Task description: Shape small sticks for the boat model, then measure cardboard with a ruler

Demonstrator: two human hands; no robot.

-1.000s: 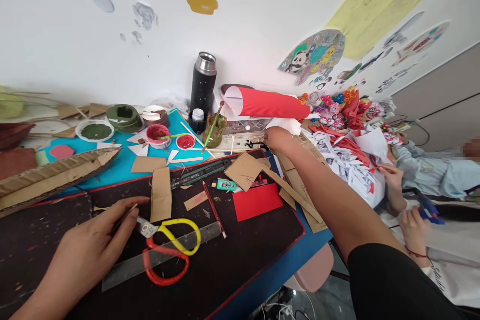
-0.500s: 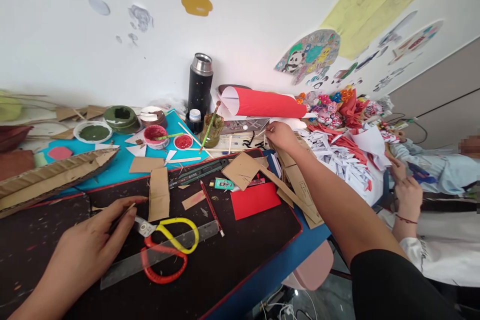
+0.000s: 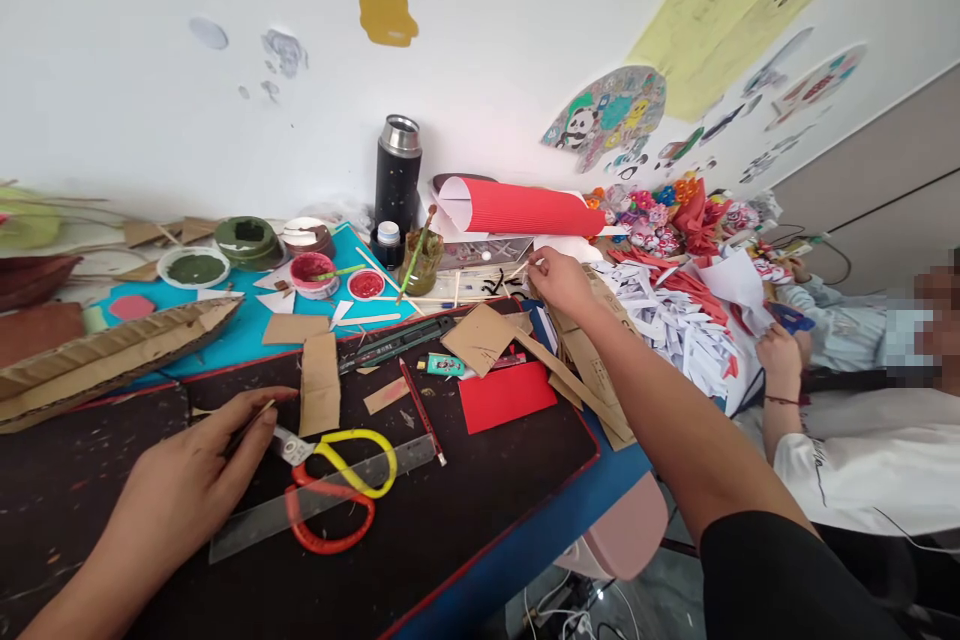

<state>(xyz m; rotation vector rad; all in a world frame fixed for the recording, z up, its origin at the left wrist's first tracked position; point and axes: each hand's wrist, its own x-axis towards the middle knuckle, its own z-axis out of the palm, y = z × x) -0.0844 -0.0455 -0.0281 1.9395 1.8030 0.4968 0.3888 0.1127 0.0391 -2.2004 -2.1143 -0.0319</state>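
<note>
My left hand [image 3: 196, 465] rests low over the dark mat, its thumb and fingers closed on a thin wooden stick of which only a pale tip shows. Beside those fingertips lie scissors [image 3: 330, 517] with one yellow and one red handle, on top of a clear ruler [image 3: 411, 457]. Farther off, my right hand [image 3: 559, 282] reaches to the back of the table, fingertips pinched together at a thin pale stick [image 3: 517, 272]. Several more sticks and black bits lie just left of it. Cardboard strips [image 3: 592, 370] are under that wrist.
Paint pots [image 3: 313, 277], a jar with a brush [image 3: 422, 265] and a black thermos [image 3: 397, 175] stand along the back. A cardboard boat shape [image 3: 112, 350] lies left. Red paper [image 3: 507, 397] and a pencil [image 3: 424, 415] are mid-mat. Another person [image 3: 847, 460] sits right, near white paper strips [image 3: 667, 315].
The view has shifted slightly. My right hand stays at the back among the sticks, and my left hand keeps its pose. The neighbouring person's hand has moved closer to the white paper.
</note>
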